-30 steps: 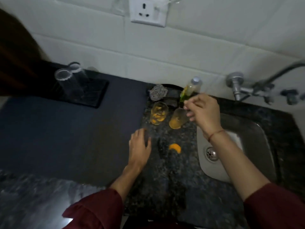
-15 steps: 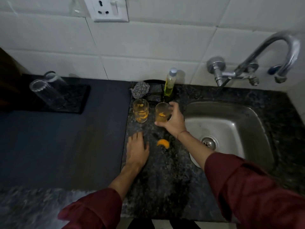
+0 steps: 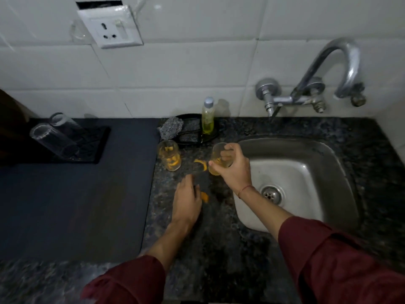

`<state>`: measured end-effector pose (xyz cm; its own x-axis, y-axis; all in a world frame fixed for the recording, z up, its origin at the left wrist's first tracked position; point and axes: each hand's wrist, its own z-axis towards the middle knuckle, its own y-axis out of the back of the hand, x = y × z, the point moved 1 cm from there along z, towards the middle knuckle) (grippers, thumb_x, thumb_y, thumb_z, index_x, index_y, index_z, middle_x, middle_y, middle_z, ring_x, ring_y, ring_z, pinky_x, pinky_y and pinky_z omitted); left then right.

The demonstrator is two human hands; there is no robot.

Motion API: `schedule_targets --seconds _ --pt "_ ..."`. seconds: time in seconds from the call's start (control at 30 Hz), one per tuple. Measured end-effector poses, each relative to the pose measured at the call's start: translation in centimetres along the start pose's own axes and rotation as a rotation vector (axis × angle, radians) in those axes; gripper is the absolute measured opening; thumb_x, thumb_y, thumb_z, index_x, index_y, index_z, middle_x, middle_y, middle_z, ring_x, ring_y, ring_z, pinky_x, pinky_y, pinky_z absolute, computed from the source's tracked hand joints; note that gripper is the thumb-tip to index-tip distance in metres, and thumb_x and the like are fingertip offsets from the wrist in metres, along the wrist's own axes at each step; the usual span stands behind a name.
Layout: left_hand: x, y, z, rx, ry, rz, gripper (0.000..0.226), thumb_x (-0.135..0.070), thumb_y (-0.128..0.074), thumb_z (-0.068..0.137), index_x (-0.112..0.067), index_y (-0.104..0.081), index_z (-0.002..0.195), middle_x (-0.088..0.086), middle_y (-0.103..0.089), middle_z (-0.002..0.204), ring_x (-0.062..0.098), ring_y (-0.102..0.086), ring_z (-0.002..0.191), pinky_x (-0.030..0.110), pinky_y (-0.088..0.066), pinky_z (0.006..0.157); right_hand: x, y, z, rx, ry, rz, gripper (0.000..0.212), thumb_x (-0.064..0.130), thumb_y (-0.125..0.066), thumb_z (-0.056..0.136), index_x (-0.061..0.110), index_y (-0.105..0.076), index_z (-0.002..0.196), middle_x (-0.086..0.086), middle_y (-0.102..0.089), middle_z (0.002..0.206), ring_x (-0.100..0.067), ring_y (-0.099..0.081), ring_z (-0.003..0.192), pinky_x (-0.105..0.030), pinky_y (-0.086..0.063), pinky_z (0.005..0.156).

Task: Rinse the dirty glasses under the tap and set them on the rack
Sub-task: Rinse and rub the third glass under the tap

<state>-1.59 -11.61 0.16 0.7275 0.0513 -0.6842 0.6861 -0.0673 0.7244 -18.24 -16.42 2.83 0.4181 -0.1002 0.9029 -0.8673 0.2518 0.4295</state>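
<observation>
While the right hand (image 3: 234, 170) curled its fingers and thumb round a small round glass (image 3: 219, 159), it held the glass tilted over the stone counter (image 3: 219, 249), just beside the left rim of the sink (image 3: 306, 172). Whether the bottom touched the counter could not be told. The glass was see-through, with yellow stuff low inside.

The left hand (image 3: 187, 200) lay flat on the counter with straight fingers and held nothing. A small orange peel (image 3: 204, 196) lay just beside it. A curved peel (image 3: 201, 164) lay between the held glass and a second glass (image 3: 169, 155), which stood upright with orange bits stuck inside.

The counter was dark, speckled and shiny. The sink was grey metal with rounded corners and a round drain. The tap (image 3: 333, 69) was a bent, shiny metal pipe on the white tiled wall.

Far to the left, two clear glasses (image 3: 54, 141) leaned upside down on the flat black rack (image 3: 92, 139). A thin bottle (image 3: 207, 116) of yellow soap stood in a black dish (image 3: 190, 132) beside a crinkly silver scrubber (image 3: 171, 129).
</observation>
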Motion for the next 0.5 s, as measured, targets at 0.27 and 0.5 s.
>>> schedule_targets --seconds 0.27,0.5 --pt "-14.5 -5.4 3.5 -0.101 -0.037 -0.219 0.028 -0.025 -0.045 0.107 -0.007 -0.053 0.127 0.012 -0.067 0.109 0.028 -0.064 0.099 0.028 -0.038 0.075 -4.0 13.7 0.0 -0.083 -0.009 0.008 0.059 0.040 -0.093 0.064 0.032 -0.057 0.110 0.010 -0.072 0.098 -0.008 -0.068 0.092 -0.036 -0.057 0.082" --pt "-24.1 -8.6 10.2 -0.113 -0.083 -0.199 0.035 -0.037 -0.047 0.106 -0.005 -0.049 0.117 0.017 -0.067 0.104 0.034 -0.064 0.094 0.036 -0.042 0.072 -6.1 19.4 1.1 -0.018 -0.020 -0.001 0.063 0.043 -0.092 0.064 0.027 -0.058 0.115 0.008 -0.070 0.106 -0.009 -0.066 0.099 -0.026 -0.054 0.083"
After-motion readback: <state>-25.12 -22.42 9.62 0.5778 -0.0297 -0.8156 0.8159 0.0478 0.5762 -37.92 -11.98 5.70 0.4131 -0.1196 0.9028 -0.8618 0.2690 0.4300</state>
